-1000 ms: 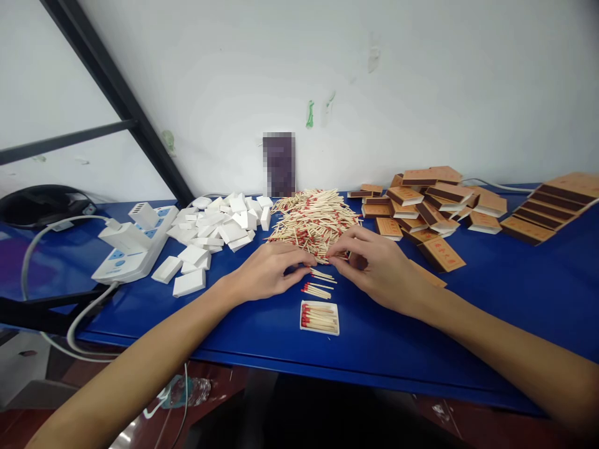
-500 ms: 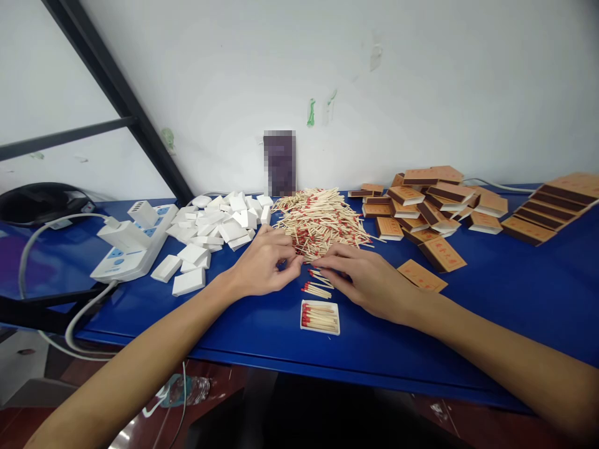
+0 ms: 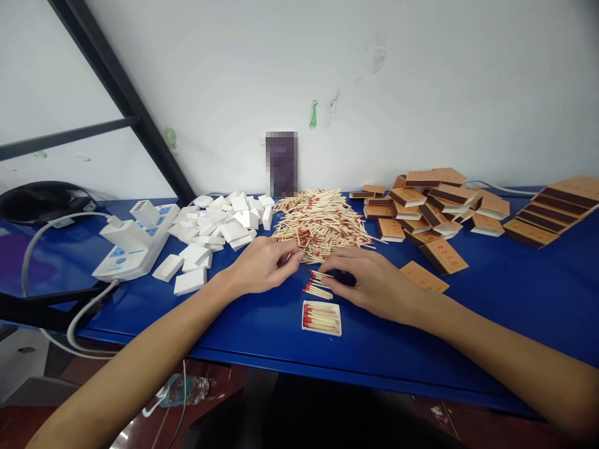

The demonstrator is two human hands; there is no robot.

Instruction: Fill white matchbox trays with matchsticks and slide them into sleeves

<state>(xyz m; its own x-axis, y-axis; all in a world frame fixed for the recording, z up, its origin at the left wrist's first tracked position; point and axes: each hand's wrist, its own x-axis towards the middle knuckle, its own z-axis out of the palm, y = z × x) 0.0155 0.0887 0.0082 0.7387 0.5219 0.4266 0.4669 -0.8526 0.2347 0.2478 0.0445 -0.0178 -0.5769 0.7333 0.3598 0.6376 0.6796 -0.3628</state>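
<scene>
A heap of red-tipped matches (image 3: pixel 321 221) lies at the middle of the blue table (image 3: pixel 505 299). My left hand (image 3: pixel 259 267) rests at the heap's near edge, fingers curled together on a few matches. My right hand (image 3: pixel 372 277) lies just right of it, fingertips pinching at a small bunch of loose matches (image 3: pixel 318 285) on the table. In front of both hands sits a white inner tray (image 3: pixel 321 318) partly filled with matches, heads to the left.
A pile of empty white trays (image 3: pixel 218 227) lies left of the heap, beside a white power strip (image 3: pixel 133 243) with plugs and a cable. Orange matchbox sleeves (image 3: pixel 428 206) are piled at the right, one flat sleeve (image 3: pixel 423 276) near my right wrist. A dark object (image 3: pixel 281 163) leans on the wall.
My right hand drew back from the heap toward the small bunch of matches. My left hand shifted slightly along the heap's edge. The filled tray has not moved.
</scene>
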